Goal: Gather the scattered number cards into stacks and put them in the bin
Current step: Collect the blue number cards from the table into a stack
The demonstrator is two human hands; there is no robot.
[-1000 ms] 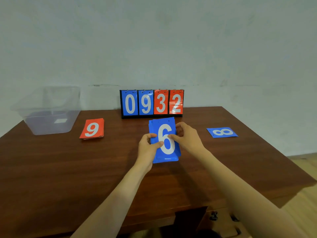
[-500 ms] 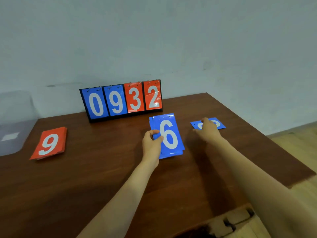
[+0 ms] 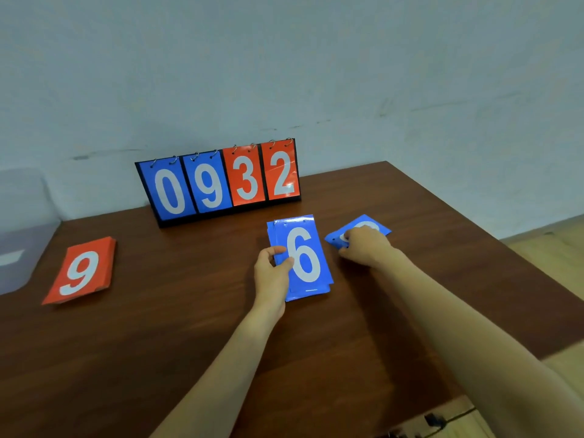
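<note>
A blue stack of number cards (image 3: 308, 257) with a white 6 on top lies on the brown table (image 3: 189, 327). My left hand (image 3: 271, 273) pinches the stack's left edge between thumb and fingers. Just to the right, my right hand (image 3: 366, 248) grips a single blue card (image 3: 373, 227), whose near edge is lifted; my fingers cover most of its number. A red stack (image 3: 82, 270) showing a 9 lies at the left. The clear plastic bin (image 3: 19, 248) is partly in view at the far left edge.
A flip scoreboard (image 3: 218, 181) reading 0 9 3 2 stands at the back of the table against the wall. The table's right edge (image 3: 474, 222) runs close to my right hand. Wooden floor shows beyond it.
My right hand left the blue stack, reached right to the single blue card and has drawn it toward the stack. My view turned right, so the bin slid to the left edge.
</note>
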